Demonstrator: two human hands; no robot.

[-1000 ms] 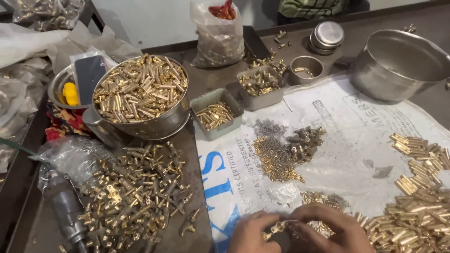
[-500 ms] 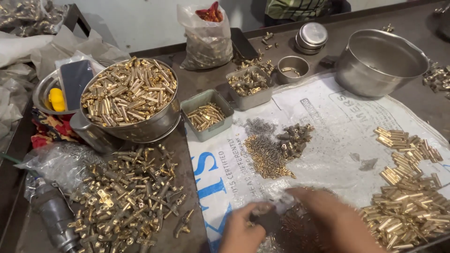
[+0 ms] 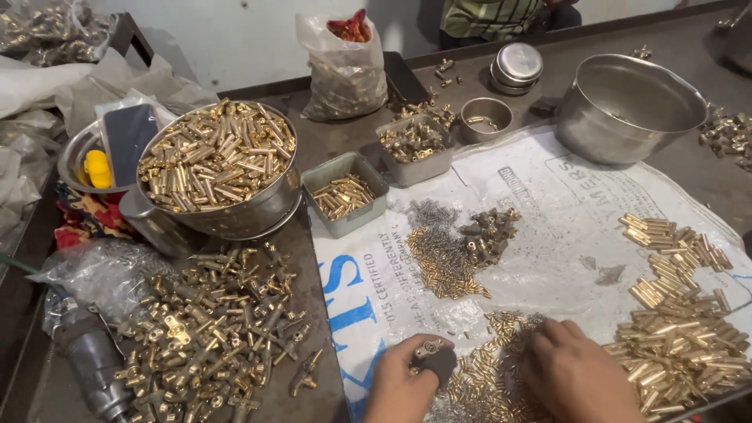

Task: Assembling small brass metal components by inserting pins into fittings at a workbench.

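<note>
dark metal table [image 3: 329,145], white sack [image 3: 548,235], brass fittings [image 3: 219,329]

Your brass pins [image 3: 486,384] gleam glossy on matt woven plastic sheeting [image 3: 548,235]; the steel pot [image 3: 630,106] shows a dull, brushed finish.

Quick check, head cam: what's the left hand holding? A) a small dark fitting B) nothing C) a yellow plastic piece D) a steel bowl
A: the left hand has its grip closed around a small dark fitting, while the right hand rests flat on the pile of small brass pieces on the white printed sheet.
</note>
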